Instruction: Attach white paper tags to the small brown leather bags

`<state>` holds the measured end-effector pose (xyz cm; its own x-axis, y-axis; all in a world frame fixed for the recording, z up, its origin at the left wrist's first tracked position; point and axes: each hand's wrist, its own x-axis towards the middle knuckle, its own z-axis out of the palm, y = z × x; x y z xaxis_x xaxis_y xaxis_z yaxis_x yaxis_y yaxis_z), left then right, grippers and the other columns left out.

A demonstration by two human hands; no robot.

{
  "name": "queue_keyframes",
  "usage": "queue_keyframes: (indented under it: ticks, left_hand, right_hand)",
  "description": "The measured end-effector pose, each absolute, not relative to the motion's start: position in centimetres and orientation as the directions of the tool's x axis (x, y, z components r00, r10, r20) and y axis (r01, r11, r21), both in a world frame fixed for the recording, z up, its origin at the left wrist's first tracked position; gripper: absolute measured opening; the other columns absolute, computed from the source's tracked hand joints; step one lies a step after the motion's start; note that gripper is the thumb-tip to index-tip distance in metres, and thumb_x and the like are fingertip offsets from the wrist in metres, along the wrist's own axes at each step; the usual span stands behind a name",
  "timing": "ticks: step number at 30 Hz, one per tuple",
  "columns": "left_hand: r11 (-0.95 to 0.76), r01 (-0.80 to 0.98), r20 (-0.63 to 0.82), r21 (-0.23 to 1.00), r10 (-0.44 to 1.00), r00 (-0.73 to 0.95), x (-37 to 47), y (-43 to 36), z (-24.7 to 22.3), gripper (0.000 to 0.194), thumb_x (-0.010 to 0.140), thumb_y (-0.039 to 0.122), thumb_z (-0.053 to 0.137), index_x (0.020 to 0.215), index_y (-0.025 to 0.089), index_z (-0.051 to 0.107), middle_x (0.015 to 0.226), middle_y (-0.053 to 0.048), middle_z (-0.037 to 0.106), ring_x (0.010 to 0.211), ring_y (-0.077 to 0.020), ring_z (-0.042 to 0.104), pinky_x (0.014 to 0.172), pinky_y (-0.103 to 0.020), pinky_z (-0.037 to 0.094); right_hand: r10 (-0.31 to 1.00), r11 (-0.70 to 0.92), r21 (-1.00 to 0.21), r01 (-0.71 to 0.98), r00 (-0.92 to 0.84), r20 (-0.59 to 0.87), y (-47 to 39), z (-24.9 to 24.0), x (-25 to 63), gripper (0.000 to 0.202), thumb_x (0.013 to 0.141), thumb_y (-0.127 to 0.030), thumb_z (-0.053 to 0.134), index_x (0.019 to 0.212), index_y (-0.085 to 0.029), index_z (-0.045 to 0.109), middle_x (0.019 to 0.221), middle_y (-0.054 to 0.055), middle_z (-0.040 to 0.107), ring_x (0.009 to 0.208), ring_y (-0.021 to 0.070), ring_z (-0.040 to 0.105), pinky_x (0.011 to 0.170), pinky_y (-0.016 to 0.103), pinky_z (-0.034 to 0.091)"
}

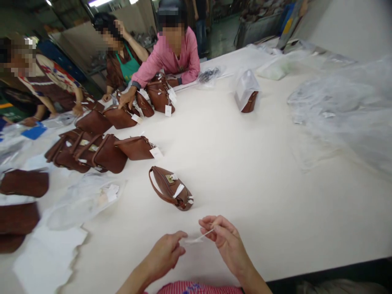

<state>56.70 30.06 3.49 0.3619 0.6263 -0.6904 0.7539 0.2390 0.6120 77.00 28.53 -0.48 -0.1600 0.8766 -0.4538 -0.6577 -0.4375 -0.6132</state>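
Over the white surface (245, 163), left hand (165, 253) and right hand (222, 241) pinch a thin white strip (199, 237) (brown bag (170, 188) near).

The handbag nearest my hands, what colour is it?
Brown handbag, seen in the head view.

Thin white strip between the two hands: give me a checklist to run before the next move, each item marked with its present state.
1. Thin white strip pinched by right hand: ok.
2. Left hand also gripping it: cannot tell; its fingers sit at a pale blurred end.
3. Small brown leather handbag lying close ahead of both hands: ok.
4. Handbag's white tag visible on top: ok.
5. White table bare between hands and handbag: ok.
6. Co-worker in pink far from the handbag: ok.
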Motion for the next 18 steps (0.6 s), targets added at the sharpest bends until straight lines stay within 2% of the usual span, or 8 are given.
queue_keyframes:
  ticks: [2,4,5,7,9,10,16,18]
  left_hand:
    - [0.378,0.638,-0.696,0.671,0.618,0.366,56.9,29.9,3.2,0.051,0.08,0.022,0.043,0.131,0.012,0.042,0.048,0.01,0.046,0.045,-0.0106,0.041,0.051,-0.021,0.035]
    - [0.496,0.505,-0.695,0.706,0.622,0.361,57.3,29.8,3.2,0.059,0.082,0.03,0.043,0.136,0.008,0.032,0.047,0.011,0.045,0.04,-0.01,0.033,0.044,-0.021,0.028]
    - [0.519,0.459,-0.684,0.721,0.643,0.346,57.5,29.8,3.3,0.06,0.083,0.034,0.043,0.135,0.006,0.031,0.046,0.011,0.044,0.039,-0.0098,0.03,0.042,-0.021,0.025]
    - [0.486,0.445,-0.635,0.753,0.715,0.293,58.1,29.9,3.8,0.059,0.084,0.038,0.042,0.133,0.005,0.034,0.046,0.01,0.044,0.041,-0.0097,0.031,0.044,-0.021,0.027]
    - [0.413,0.481,-0.569,0.774,0.787,0.239,58.7,30.0,4.5,0.056,0.086,0.035,0.041,0.134,0.007,0.035,0.048,0.01,0.044,0.045,-0.0102,0.036,0.051,-0.022,0.033]
    - [0.382,0.503,-0.543,0.776,0.809,0.224,59.0,30.0,4.8,0.055,0.086,0.033,0.041,0.136,0.009,0.035,0.049,0.01,0.044,0.048,-0.0104,0.038,0.054,-0.022,0.035]
    - [0.283,0.614,-0.533,0.737,0.803,0.269,59.8,30.3,4.8,0.053,0.086,0.024,0.046,0.138,0.016,0.037,0.05,0.009,0.051,0.049,-0.0107,0.049,0.055,-0.021,0.041]
    - [0.122,0.702,-0.478,0.701,0.811,0.336,59.4,30.7,4.7,0.049,0.088,0.02,0.044,0.136,0.017,0.04,0.051,0.008,0.054,0.048,-0.0111,0.051,0.054,-0.022,0.043]
  right_hand:
    - [0.868,-0.409,-0.531,-0.742,-0.137,-0.477,28.8,-0.6,76.7,0.02,0.078,-0.034,0.064,0.066,-0.019,0.057,0.087,0.0,0.064,0.058,0.009,0.056,0.059,0.024,0.048]
    - [0.893,-0.4,-0.643,-0.653,-0.122,-0.432,28.8,-0.6,76.5,0.02,0.082,-0.036,0.06,0.071,-0.02,0.058,0.075,-0.002,0.061,0.042,0.0044,0.037,0.043,0.019,0.036]
    - [0.919,-0.377,-0.751,-0.542,-0.121,-0.374,28.8,-0.6,76.4,0.018,0.084,-0.036,0.057,0.075,-0.02,0.06,0.073,-0.002,0.06,0.044,0.0056,0.038,0.044,0.02,0.036]
    - [0.963,-0.251,-0.934,-0.253,-0.162,-0.215,28.5,-0.5,76.0,0.017,0.087,-0.033,0.052,0.087,-0.02,0.064,0.08,0.002,0.064,0.065,0.012,0.055,0.063,0.024,0.045]
    - [0.967,-0.129,-0.99,-0.052,-0.23,-0.114,28.2,-0.3,75.5,0.018,0.088,-0.028,0.05,0.097,-0.021,0.064,0.094,0.005,0.067,0.09,0.0181,0.059,0.083,0.031,0.044]
    - [0.958,-0.123,-0.992,-0.026,-0.264,-0.112,27.9,-0.2,75.2,0.019,0.089,-0.027,0.049,0.097,-0.02,0.064,0.095,0.006,0.068,0.09,0.0187,0.06,0.084,0.032,0.044]
    - [0.867,-0.438,-0.839,-0.322,-0.399,-0.299,27.3,-0.3,74.1,0.016,0.085,-0.031,0.056,0.079,-0.018,0.063,0.069,0.0,0.067,0.058,0.0113,0.053,0.058,0.025,0.04]
    - [0.86,-0.464,-0.828,-0.315,-0.384,-0.336,27.4,-0.8,74.3,0.019,0.083,-0.032,0.058,0.073,-0.017,0.062,0.062,-0.002,0.062,0.053,0.0095,0.047,0.053,0.024,0.034]
